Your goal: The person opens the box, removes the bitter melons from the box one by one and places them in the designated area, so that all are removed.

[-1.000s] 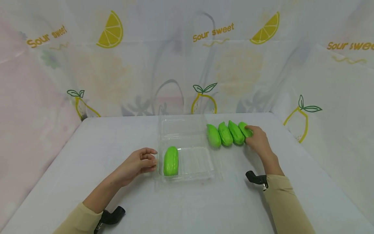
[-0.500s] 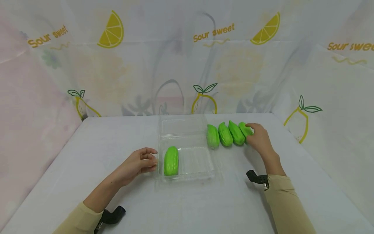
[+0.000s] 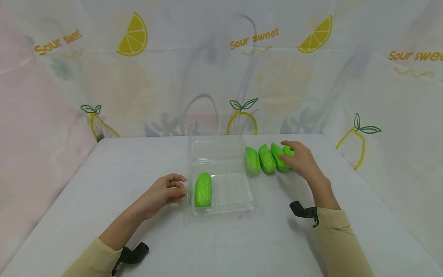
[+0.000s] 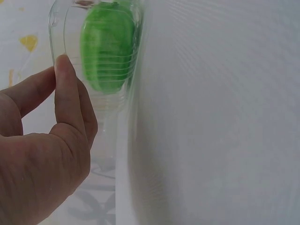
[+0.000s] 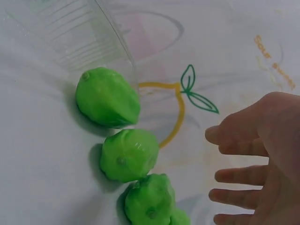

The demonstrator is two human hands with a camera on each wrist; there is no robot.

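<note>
In the head view my left hand [image 3: 167, 192] is at the left edge of a clear plastic clamshell box [image 3: 233, 207], its lid folded back. The left wrist view shows the thumb and fingers pinching the box's rim [image 4: 53, 42]. One elongated, shiny green gourd-like vegetable [image 3: 202, 190] lies in the left part of the box. Several similar green vegetables [image 3: 267, 158] lie in a row right of the box. My right hand [image 3: 304, 161] hovers over the row's right end, partly hiding the rightmost one [image 3: 288, 151]. In the right wrist view its fingers are spread and hold nothing.
A white-covered table [image 3: 221, 246] carries everything. Behind it hangs a pale curtain [image 3: 166, 88] printed with lemons and lettering. The leftmost vegetable [image 5: 108, 98] of the row lies right against the box's side. Black wrist cameras [image 3: 303, 209] sit by both sleeves.
My right hand has left the rightmost green vegetable and shifted left and slightly up, its fingers now reaching over the end of the row. The left hand and the box stay put.
</note>
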